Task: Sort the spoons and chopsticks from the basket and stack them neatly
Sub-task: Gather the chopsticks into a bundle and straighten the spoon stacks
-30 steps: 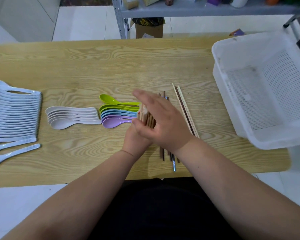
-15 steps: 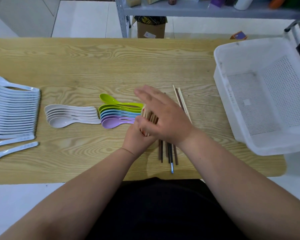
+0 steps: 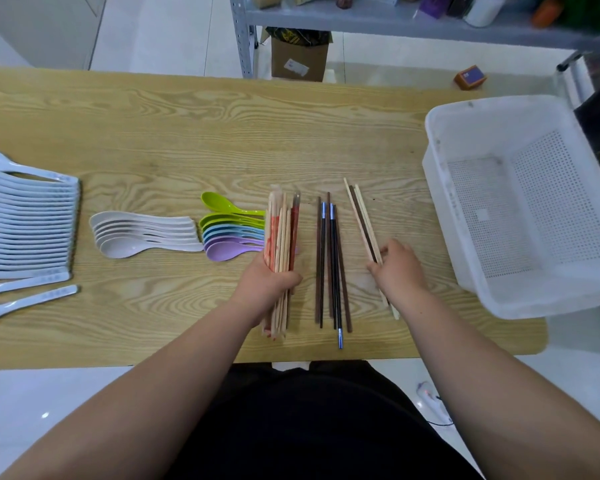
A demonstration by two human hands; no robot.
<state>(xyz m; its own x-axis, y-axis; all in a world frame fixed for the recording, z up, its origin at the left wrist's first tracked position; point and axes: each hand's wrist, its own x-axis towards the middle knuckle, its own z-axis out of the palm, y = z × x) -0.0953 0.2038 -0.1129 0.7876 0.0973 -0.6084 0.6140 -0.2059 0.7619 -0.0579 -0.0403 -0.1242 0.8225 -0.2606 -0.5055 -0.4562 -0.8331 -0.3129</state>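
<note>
**Chopstick sort: both hands on bundles**

Left hand: fingers wrapped tight round a wooden chopstick bundle, gripped near its near end, the tips pointing away over the table.

Right hand: fingers curled down onto the pale chopsticks, pinching them about mid-length; one brown stick lies among them. They rest on the wood, slanting left.

Between the hands: dark chopsticks lie loose and roughly parallel, untouched.

Left of the bundle, just beside it: nested coloured spoons, then nested beige spoons, then a long row of white spoons at the table's left edge.

Right: white perforated basket, apart from the right hand.

Beyond the table: cardboard box on the floor.
</note>
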